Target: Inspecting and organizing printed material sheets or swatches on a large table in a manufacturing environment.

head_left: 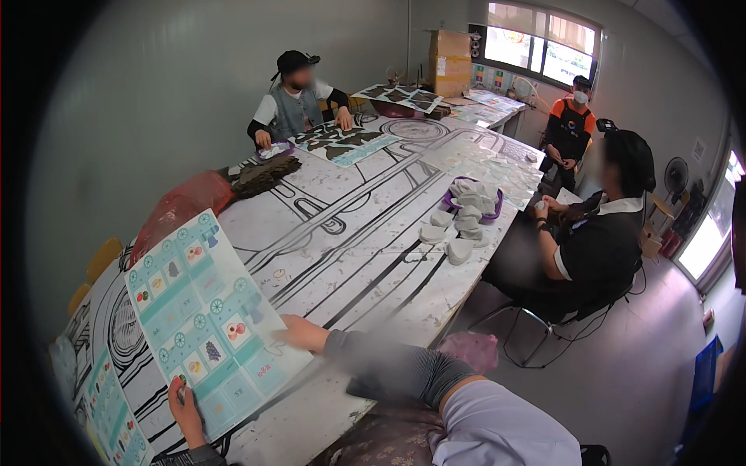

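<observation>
A large pale-teal printed sheet, with rows of small fruit pictures and wheel shapes, is tilted up over the near left of the table. My left hand is closed on its lower left edge, thumb on the printed face. At the sheet's right edge, my right hand grips the border; its fingertips are smeared and partly hidden. A second similar sheet lies at the table's left end, beside my left hand.
The long white table bears black line drawings. White flat pieces fill and surround a purple basket. A red plastic bag and dark bark lie at left. One co-worker handles dark cutouts; another sits right.
</observation>
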{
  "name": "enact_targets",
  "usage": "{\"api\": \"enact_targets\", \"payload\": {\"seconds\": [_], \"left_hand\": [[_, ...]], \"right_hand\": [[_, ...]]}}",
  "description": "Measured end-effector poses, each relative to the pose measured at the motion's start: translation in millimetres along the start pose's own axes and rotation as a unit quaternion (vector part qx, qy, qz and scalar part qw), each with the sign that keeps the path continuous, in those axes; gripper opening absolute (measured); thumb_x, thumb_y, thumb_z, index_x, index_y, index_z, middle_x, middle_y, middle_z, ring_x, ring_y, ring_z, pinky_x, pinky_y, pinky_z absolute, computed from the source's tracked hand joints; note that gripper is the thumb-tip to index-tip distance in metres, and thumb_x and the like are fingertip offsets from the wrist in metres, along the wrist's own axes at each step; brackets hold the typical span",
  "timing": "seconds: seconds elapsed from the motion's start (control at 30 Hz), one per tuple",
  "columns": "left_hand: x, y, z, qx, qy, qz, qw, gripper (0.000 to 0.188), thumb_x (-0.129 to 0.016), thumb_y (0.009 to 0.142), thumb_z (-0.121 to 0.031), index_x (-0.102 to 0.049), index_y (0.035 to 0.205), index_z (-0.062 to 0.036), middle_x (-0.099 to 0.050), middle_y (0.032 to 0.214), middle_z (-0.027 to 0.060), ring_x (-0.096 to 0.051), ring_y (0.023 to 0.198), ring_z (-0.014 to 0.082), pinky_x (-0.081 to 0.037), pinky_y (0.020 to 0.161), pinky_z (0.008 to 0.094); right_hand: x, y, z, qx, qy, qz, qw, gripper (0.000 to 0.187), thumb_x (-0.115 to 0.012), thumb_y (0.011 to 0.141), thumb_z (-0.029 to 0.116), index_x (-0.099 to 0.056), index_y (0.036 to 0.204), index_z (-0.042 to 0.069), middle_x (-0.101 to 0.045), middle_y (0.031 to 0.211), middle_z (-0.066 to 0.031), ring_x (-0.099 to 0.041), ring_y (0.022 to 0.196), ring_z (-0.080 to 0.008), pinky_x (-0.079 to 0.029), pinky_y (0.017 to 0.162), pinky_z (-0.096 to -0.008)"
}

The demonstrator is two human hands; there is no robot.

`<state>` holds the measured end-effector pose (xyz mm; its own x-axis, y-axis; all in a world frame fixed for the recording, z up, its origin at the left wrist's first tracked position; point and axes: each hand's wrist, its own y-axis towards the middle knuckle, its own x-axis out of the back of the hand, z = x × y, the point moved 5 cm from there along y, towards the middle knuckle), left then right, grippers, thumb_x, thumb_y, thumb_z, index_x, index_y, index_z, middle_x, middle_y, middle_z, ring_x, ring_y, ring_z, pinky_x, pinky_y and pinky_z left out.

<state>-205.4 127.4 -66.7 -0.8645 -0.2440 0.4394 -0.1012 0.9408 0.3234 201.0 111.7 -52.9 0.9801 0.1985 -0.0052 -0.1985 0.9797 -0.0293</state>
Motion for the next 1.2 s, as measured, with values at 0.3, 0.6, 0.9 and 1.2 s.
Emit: {"api": "enact_targets", "payload": {"seconds": [0.3, 0.6, 0.9, 1.2], "left_hand": [[0.7, -0.2, 0.3, -0.001, 0.007, -0.008, 1.000, 0.030, -0.056, 0.091, -0.002, -0.056, 0.120, 0.0024, -0.056, 0.126, 0.0133, -0.049, 0.121, 0.0248, -0.032, 0.108, 0.0355], [1.1, -0.8, -1.3, -0.005, 0.008, -0.010, 1.000, 0.028, -0.056, 0.090, -0.002, -0.056, 0.118, 0.0027, -0.056, 0.126, 0.0137, -0.049, 0.122, 0.0249, -0.032, 0.108, 0.0355], [1.5, -0.1, 2.8, -0.002, 0.002, -0.005, 1.000, 0.029, -0.056, 0.091, -0.002, -0.056, 0.119, 0.0025, -0.056, 0.125, 0.0129, -0.049, 0.121, 0.0245, -0.032, 0.108, 0.0352], [1.8, -1.5, 2.9, -0.005, -0.011, -0.008, 1.000, 0.033, -0.056, 0.091, -0.002, -0.055, 0.123, 0.0017, -0.057, 0.123, 0.0119, -0.051, 0.117, 0.0223, -0.033, 0.107, 0.0349]], "right_hand": [[0.7, 3.5, -3.9, 0.014, -0.002, 0.001, 1.000, 0.047, -0.055, 0.089, 0.015, -0.049, 0.129, -0.009, -0.063, 0.115, -0.0214, -0.065, 0.098, -0.0268, -0.052, 0.084, -0.0345], [1.1, 0.7, 1.7, 0.007, -0.026, -0.005, 1.000, 0.045, -0.055, 0.089, 0.015, -0.050, 0.128, -0.008, -0.063, 0.115, -0.0214, -0.065, 0.097, -0.0265, -0.052, 0.084, -0.0344], [1.1, 0.9, 1.1, 0.003, -0.022, -0.001, 1.000, 0.046, -0.055, 0.089, 0.015, -0.049, 0.129, -0.008, -0.063, 0.116, -0.0213, -0.065, 0.098, -0.0264, -0.052, 0.084, -0.0345], [0.3, -2.8, 7.6, 0.004, -0.008, 0.006, 1.000, 0.046, -0.055, 0.090, 0.015, -0.048, 0.129, -0.008, -0.062, 0.118, -0.0214, -0.064, 0.101, -0.0269, -0.051, 0.087, -0.0347]]}}
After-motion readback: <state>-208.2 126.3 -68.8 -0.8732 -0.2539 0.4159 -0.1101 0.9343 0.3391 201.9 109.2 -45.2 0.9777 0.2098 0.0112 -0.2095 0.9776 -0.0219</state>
